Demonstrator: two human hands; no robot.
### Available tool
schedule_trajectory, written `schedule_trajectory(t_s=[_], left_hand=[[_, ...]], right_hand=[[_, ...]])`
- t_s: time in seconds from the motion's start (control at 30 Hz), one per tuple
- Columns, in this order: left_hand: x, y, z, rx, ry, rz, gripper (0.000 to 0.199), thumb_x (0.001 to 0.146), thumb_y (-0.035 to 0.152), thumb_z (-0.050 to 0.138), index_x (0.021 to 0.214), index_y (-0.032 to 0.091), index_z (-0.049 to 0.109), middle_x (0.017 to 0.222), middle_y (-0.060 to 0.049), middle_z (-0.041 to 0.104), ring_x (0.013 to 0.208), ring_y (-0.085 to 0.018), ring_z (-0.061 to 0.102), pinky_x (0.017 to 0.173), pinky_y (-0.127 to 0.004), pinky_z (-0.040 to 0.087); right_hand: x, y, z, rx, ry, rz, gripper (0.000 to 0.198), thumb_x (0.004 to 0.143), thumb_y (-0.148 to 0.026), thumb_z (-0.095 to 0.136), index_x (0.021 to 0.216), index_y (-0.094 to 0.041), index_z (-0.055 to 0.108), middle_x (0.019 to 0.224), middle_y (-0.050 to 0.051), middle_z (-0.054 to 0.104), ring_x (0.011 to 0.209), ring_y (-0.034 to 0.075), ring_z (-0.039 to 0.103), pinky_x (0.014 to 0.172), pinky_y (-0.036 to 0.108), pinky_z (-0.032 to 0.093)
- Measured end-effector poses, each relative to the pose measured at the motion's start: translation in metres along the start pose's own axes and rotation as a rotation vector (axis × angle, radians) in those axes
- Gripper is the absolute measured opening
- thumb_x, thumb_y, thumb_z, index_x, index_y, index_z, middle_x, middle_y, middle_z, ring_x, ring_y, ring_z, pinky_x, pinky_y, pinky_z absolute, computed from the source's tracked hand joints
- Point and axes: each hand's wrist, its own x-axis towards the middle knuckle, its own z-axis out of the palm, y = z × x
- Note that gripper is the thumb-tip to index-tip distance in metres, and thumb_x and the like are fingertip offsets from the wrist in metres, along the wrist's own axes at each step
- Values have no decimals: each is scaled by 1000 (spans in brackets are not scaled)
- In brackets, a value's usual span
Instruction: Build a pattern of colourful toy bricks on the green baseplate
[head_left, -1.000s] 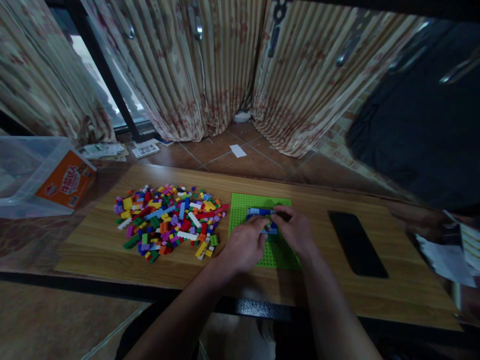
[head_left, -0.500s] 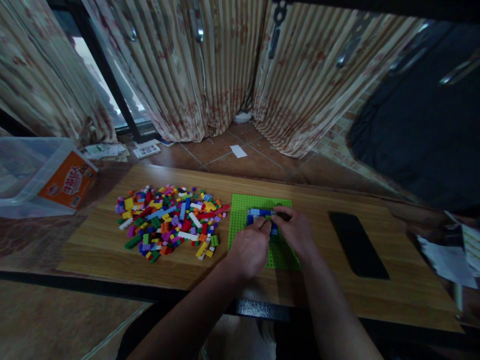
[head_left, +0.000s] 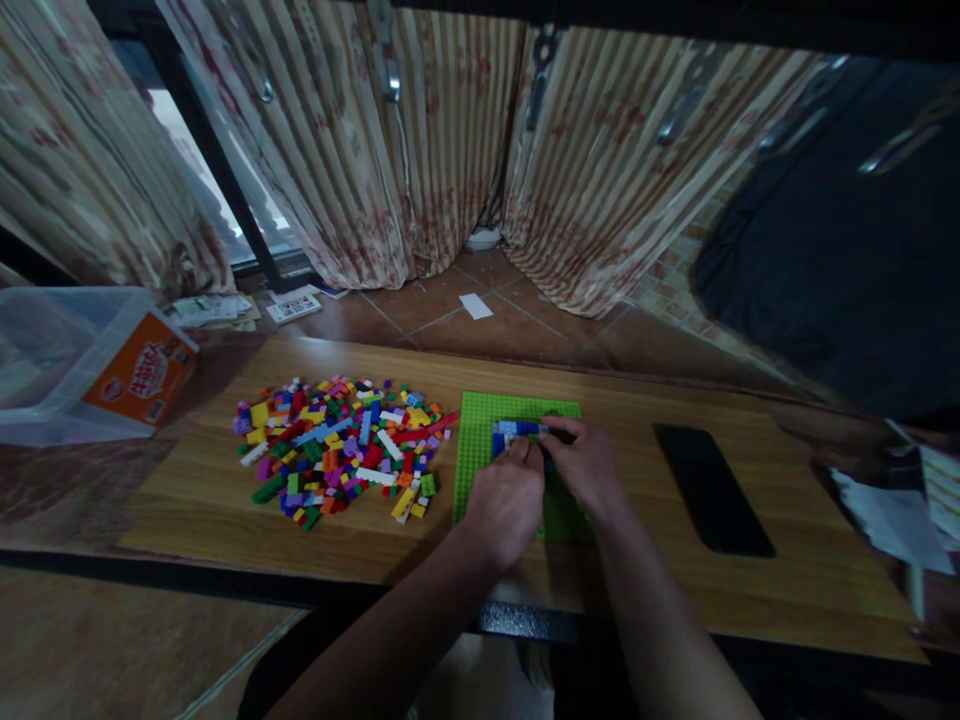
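Note:
A bright green studded baseplate (head_left: pixel 474 420) lies on the wooden table. On it stands a low structure of blue and light blue bricks (head_left: pixel 517 428), partly covered by my fingers. My left hand (head_left: pixel 510 500) bends over the near side of the structure, its fingers closed at the bricks. From the right, my right hand (head_left: pixel 585 460) reaches in with thumb and forefinger pinched at the structure's right end. What each pinch holds is too small and too hidden to make out.
Left of the baseplate spreads a pile of loose coloured bricks (head_left: pixel 345 450). A black phone (head_left: pixel 712 490) lies to the right on the wooden table (head_left: pixel 637 400). A clear plastic box (head_left: pixel 75 360) with an orange label stands at far left. Papers (head_left: pixel 892 520) sit at the right edge.
My left hand has shifted slightly right and turned a little over the bricks. The right hand has barely moved, staying at the structure's right end. The whole view has tilted slightly.

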Motion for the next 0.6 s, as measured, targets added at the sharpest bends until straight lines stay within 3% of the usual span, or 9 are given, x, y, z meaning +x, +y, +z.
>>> schedule_trajectory(t_s=[0.2, 0.37, 0.5, 0.6], left_hand=[[-2, -2, 6, -8, 75, 7, 34, 89, 9, 40, 119, 11, 55, 117, -11, 63, 97, -23, 65, 80, -34, 57], [-2, -11, 9, -154, 137, 13, 32, 91, 14, 41, 118, 16, 57, 122, -8, 63, 100, -21, 65, 87, -33, 55], [-2, -23, 1, -333, 227, 5, 30, 90, 16, 44, 115, 18, 61, 120, -7, 66, 102, -19, 65, 93, -32, 53], [-3, -39, -12, -421, 363, -48, 28, 89, 17, 48, 111, 19, 65, 113, -8, 69, 99, -19, 66, 91, -32, 52]], right_hand=[[0, 4, 1, 37, -3, -16, 28, 72, -33, 62, 92, -18, 75, 101, 10, 74, 95, 26, 67, 90, 42, 49], [-3, 6, -2, 39, -16, -44, 32, 75, -37, 59, 97, -19, 74, 103, 9, 73, 96, 26, 66, 88, 43, 49], [-4, 6, -3, 34, 0, -30, 34, 79, -37, 53, 99, -19, 74, 101, 9, 74, 92, 25, 67, 84, 42, 50], [-4, 5, -2, -10, 37, -29, 35, 80, -38, 52, 99, -18, 73, 96, 11, 74, 84, 25, 67, 78, 41, 51]])
